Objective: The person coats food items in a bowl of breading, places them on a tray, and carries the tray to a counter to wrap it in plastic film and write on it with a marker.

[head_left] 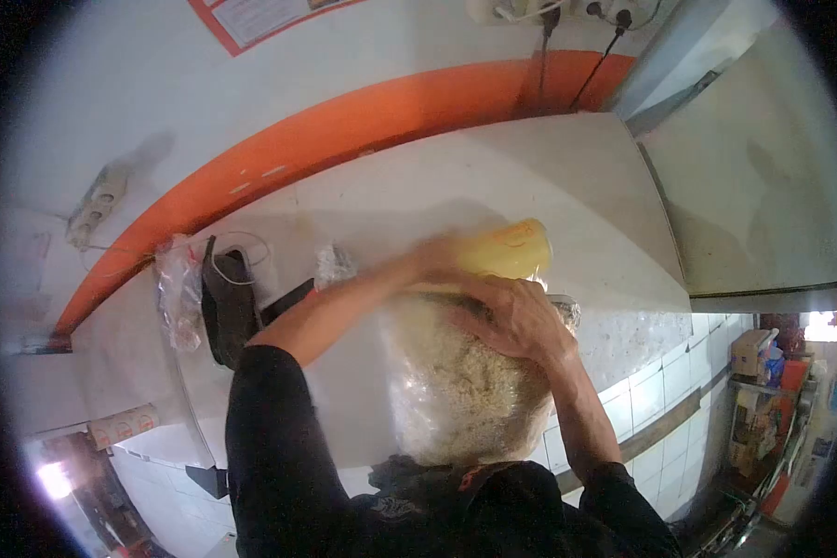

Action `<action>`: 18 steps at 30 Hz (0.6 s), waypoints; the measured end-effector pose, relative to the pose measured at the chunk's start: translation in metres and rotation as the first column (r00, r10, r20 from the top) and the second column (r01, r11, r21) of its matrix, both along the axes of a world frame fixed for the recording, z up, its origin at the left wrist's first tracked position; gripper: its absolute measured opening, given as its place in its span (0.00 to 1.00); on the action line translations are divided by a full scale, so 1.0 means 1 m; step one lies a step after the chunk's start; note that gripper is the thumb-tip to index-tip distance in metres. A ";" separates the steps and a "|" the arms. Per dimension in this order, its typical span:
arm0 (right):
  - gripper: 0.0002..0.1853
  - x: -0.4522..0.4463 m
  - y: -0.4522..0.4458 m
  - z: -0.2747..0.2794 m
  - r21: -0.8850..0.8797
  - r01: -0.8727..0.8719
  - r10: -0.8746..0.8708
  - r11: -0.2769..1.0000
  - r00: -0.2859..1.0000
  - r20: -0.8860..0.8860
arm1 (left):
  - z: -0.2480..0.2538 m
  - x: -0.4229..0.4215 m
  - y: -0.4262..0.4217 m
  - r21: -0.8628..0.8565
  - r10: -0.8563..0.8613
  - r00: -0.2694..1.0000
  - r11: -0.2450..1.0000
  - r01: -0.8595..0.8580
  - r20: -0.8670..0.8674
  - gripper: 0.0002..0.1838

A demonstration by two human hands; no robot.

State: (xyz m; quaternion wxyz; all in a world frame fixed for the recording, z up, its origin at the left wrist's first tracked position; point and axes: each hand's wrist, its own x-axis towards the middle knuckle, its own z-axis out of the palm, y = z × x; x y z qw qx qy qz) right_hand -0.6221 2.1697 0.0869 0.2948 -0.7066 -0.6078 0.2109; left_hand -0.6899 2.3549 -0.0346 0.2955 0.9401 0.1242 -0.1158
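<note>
Pack: I have the pack (470, 395) just below the centre of the frame, on the table (567, 177), close against the person's front.
Contents: through clear film I see a pale, beige, crumbly mass, packed full; I can't tell what it is.
Look: the pack is bulky and rounded at the lower right, the film shiny and wrinkled, glare whitening its left side.
Right hand: I see the right hand (521, 316) bent over the pack's top edge; whether it grips, I can't tell.
Left hand: the left hand (442, 265) blurs on my feed beside the roll, its grip unreadable.
Roll: the yellow roll (507, 248) lies just above the hands, tilted.
Left of frame: I see a dark case (228, 316) beside a crumpled clear bag (179, 293); I can't make out the contents of either.
Far right: a cardboard box (751, 352).
</note>
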 end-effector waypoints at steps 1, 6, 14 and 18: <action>0.20 -0.001 -0.008 0.003 -0.038 0.016 -0.015 0.999 0.999 0.033 | 0.015 -0.005 -0.008 -0.016 -0.004 1.000 1.000 0.004 0.001 0.53; 0.19 -0.002 -0.030 0.028 -0.193 0.100 -0.091 0.976 0.994 0.054 | 0.008 -0.005 -0.016 0.215 -0.068 0.998 0.974 0.065 0.006 0.60; 0.20 0.004 -0.038 0.027 -0.200 0.116 -0.099 0.973 0.991 0.092 | 0.004 0.036 0.043 0.482 -0.286 0.888 0.872 0.086 0.360 0.56; 0.23 0.010 -0.011 -0.012 -0.178 0.073 -0.058 0.981 0.995 0.086 | 0.022 0.032 0.061 0.418 -0.326 0.924 0.881 0.220 0.200 0.52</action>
